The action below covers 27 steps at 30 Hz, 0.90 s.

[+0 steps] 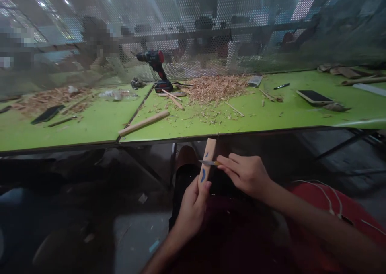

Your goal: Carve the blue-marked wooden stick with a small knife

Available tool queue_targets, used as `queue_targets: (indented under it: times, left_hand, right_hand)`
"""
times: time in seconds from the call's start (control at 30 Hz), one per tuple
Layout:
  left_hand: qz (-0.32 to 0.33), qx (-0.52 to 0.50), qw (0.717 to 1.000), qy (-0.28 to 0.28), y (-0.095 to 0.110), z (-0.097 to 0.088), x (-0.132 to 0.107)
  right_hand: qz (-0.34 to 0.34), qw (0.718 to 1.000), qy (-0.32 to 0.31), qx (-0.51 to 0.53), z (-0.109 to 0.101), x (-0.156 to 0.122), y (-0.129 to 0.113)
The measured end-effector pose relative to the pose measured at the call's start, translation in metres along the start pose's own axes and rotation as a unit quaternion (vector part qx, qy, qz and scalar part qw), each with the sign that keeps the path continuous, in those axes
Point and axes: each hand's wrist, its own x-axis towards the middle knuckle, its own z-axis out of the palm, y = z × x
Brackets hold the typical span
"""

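Note:
My left hand (194, 203) is closed round the lower end of a pale rectangular wood block (210, 149), held tilted above my lap, just in front of the table edge. Blue marks show on the block's upper face. In my right hand (245, 173) is a small knife (208, 162), pinched by its yellowish handle. Its blade lies across the block between the blue marks, pointing left; whether it bites into the wood I cannot tell.
On the green table (271, 113) stand a cordless drill (157, 67), a heap of wood shavings (217, 88), a round wooden stick (144, 122), a pen (281, 86) and a phone (313, 97). A plastic bottle (119, 95) lies left. Perforated mesh (193, 9) rises behind.

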Motion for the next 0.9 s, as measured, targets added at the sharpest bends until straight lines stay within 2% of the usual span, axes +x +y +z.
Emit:
queue_targets:
  times: [0.07,0.17,0.23,0.27,0.3,0.37,0.4,0.43,0.5,0.6,0.67,0.77,0.9]
  left_hand:
    - [0.017,0.011,1.000,0.010,0.001,-0.001,0.002]
    - [0.028,0.040,0.999,0.023,0.002,-0.006,0.001]
    - [0.040,0.064,0.997,0.017,0.002,-0.009,-0.003]
    - [0.048,0.076,0.996,0.006,0.001,-0.009,-0.005]
    - [0.054,0.083,0.995,-0.007,0.001,-0.009,-0.008]
    - [0.054,0.075,0.995,-0.028,-0.002,-0.008,-0.011]
    - [0.047,0.058,0.997,-0.029,-0.003,-0.007,-0.011]
    - [0.038,0.035,0.998,-0.025,-0.005,-0.006,-0.011]
    - [0.017,-0.024,0.999,-0.027,-0.006,-0.003,-0.007]
    - [-0.014,-0.155,0.985,-0.079,-0.005,-0.001,-0.001]
    - [-0.029,-0.264,0.952,-0.150,-0.003,-0.001,-0.001]
    - [-0.033,-0.381,0.890,-0.247,0.000,-0.003,-0.003]
    - [-0.018,-0.423,0.860,-0.285,-0.002,-0.003,-0.005]
  right_hand:
    - [-0.023,0.999,0.012,-0.035,0.008,-0.002,-0.007]
    - [-0.034,0.997,0.005,-0.068,0.014,0.004,0.010]
    - [0.022,0.997,0.006,-0.076,0.010,0.012,0.038]
    - [0.072,0.994,0.018,-0.075,0.006,0.016,0.053]
    - [0.126,0.989,0.056,-0.063,0.001,0.019,0.068]
    - [0.172,0.978,0.099,-0.069,-0.011,0.023,0.088]
    - [0.179,0.976,0.110,-0.064,-0.017,0.023,0.091]
    - [0.176,0.976,0.116,-0.047,-0.021,0.022,0.088]
    - [0.145,0.983,0.111,0.015,-0.023,0.017,0.066]
    - [0.073,0.996,-0.005,0.059,-0.013,0.004,0.019]
    - [0.027,0.998,-0.018,0.051,-0.004,-0.002,-0.005]
    - [-0.021,0.999,0.002,0.035,0.003,-0.005,-0.021]
    - [-0.053,0.999,-0.001,0.009,-0.006,-0.003,-0.024]
